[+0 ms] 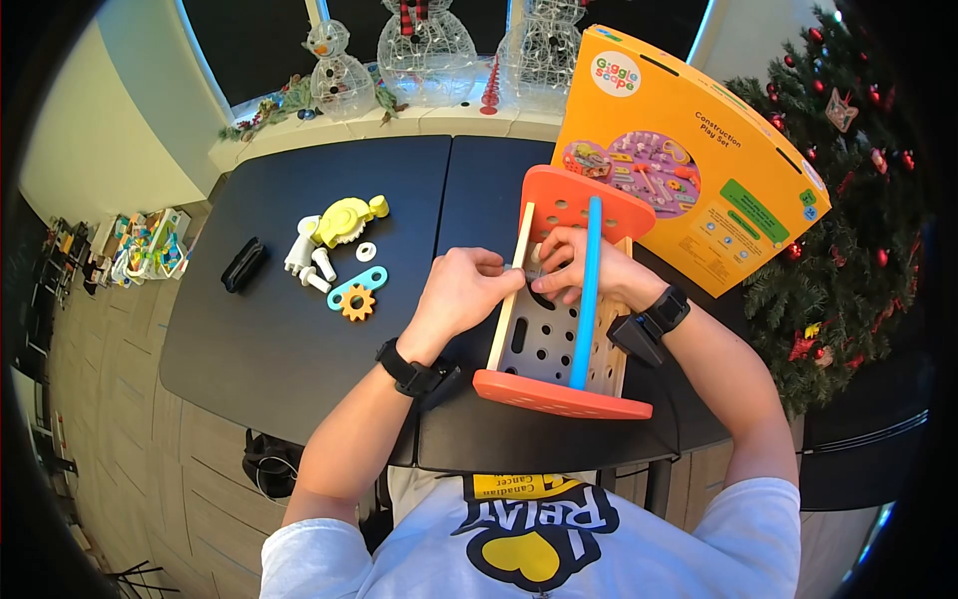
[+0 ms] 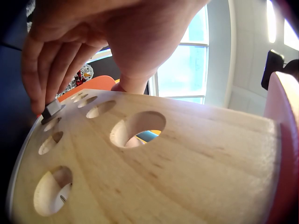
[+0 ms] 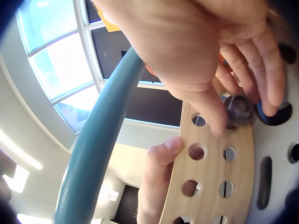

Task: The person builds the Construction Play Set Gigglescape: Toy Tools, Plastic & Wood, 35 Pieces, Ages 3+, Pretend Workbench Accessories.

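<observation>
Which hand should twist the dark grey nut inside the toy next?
Probably the right hand: it reaches inside the toy workbench, at the dark grey nut. The left hand is outside, touching the grey bolt at the wooden side panel.

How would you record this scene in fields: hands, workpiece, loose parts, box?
Left hand: holds gray fastener outside perforated wooden panel
Right hand: thumb and fingers around dark gray fastener inside panel
Workpiece: toy workbench with red-orange ends, blue rod
Loose parts: yellow geared piece, white ring, turquoise link, orange gear
Box: Construction Play Set, beyond workbench
</observation>
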Action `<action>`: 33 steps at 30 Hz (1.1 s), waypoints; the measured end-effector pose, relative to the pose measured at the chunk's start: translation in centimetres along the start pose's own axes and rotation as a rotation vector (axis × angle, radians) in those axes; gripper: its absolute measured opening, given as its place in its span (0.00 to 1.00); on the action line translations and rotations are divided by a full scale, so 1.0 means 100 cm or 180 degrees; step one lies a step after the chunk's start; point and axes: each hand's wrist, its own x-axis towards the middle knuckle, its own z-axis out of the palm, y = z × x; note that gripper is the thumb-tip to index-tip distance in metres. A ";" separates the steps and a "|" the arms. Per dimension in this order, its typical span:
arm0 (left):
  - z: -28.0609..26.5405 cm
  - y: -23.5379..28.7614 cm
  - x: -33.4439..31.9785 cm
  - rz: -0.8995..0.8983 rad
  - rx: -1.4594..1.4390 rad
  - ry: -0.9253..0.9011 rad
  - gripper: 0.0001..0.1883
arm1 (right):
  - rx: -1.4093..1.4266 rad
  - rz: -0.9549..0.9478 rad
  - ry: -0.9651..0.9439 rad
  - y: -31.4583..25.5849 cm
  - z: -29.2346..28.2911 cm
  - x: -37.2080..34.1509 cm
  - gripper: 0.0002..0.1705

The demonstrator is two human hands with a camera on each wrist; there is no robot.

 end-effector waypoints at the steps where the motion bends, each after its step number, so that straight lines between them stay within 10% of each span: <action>1: 0.000 -0.001 0.000 0.0004 0.0000 0.0007 0.31 | 0.0120 -0.0066 0.0050 0.003 0.000 0.001 0.25; 19: 0.002 0.001 -0.002 -0.0020 0.0008 0.0022 0.32 | 0.0054 0.0755 0.0015 -0.007 0.003 0.007 0.32; 25: 0.001 0.000 -0.002 -0.0048 -0.0048 0.0021 0.32 | -0.0285 -0.0262 0.0008 0.001 0.002 0.002 0.21; 33: 0.002 0.002 -0.003 -0.0035 0.0004 0.0058 0.32 | -0.0157 -0.0161 -0.0017 0.004 -0.002 0.003 0.16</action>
